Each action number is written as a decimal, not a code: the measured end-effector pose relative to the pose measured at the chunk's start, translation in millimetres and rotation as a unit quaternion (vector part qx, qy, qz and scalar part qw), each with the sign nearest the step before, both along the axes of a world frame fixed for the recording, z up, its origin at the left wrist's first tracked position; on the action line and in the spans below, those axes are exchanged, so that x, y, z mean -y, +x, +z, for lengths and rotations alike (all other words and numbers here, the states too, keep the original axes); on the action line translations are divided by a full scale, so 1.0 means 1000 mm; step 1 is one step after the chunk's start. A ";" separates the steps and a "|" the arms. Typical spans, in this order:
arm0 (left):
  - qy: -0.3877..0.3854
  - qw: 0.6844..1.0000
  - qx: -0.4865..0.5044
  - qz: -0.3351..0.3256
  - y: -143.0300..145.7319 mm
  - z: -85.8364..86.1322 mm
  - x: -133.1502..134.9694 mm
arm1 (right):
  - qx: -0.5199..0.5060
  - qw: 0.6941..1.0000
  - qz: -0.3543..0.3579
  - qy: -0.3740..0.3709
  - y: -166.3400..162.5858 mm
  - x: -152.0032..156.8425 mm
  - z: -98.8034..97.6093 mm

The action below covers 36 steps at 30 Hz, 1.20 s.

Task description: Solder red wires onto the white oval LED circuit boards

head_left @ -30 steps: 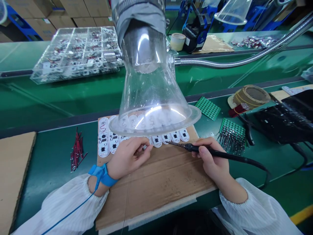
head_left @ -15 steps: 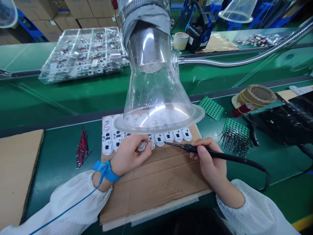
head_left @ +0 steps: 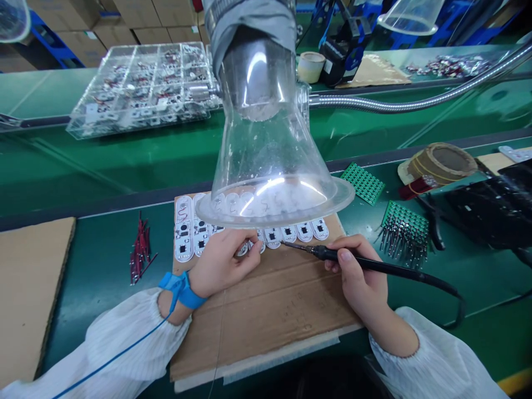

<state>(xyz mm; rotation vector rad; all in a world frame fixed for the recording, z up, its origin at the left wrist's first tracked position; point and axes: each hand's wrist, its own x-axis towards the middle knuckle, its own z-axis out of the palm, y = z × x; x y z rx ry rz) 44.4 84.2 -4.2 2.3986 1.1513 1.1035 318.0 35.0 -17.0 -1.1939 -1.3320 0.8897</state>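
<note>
My left hand (head_left: 222, 263), with a blue wrist strap, is closed in a pinch over the lower edge of a white panel of small circuit boards (head_left: 191, 235); what its fingertips hold is too small to name. My right hand (head_left: 361, 277) grips a black soldering iron (head_left: 374, 266) like a pen. The iron's tip points left, at the board edge close to my left fingertips. The panel lies on a brown cardboard sheet (head_left: 270, 310). A clear fume-extraction funnel (head_left: 270, 166) hangs over the panel and hides its upper part.
Red wire pieces (head_left: 140, 252) lie left of the cardboard. Green pin boards (head_left: 405, 227) and a tape roll (head_left: 440, 160) sit to the right, beside black equipment (head_left: 490, 208). A clear compartment tray of parts (head_left: 141, 86) stands at the back left. Another cardboard sheet (head_left: 25, 288) lies far left.
The view has shifted slightly. My left hand stays pinched at the panel's edge, and the iron's tip has crept a little left toward it.
</note>
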 end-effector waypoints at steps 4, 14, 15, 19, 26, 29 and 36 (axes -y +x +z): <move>-0.002 1.000 -0.003 0.001 0.001 0.000 0.000 | 0.020 1.000 0.018 -0.011 0.001 0.001 -0.001; -0.003 1.000 -0.003 -0.005 0.001 -0.001 0.000 | 0.024 0.999 0.023 -0.004 0.000 0.002 0.000; -0.004 1.000 -0.004 -0.005 0.001 -0.001 0.000 | 0.029 0.999 0.027 -0.008 0.000 0.002 0.000; -0.007 1.000 -0.010 -0.003 0.001 0.000 0.000 | 0.038 0.999 0.030 -0.015 0.000 0.002 -0.001; -0.016 1.000 -0.017 0.006 0.000 0.001 0.000 | 0.031 0.999 0.036 -0.004 0.000 0.002 -0.001; -0.020 1.000 -0.017 0.002 0.000 0.001 -0.001 | 0.062 0.997 0.051 -0.013 0.003 0.002 -0.002; -0.021 1.000 -0.009 -0.002 0.000 0.001 0.000 | 0.023 0.999 0.034 -0.002 -0.001 0.001 0.001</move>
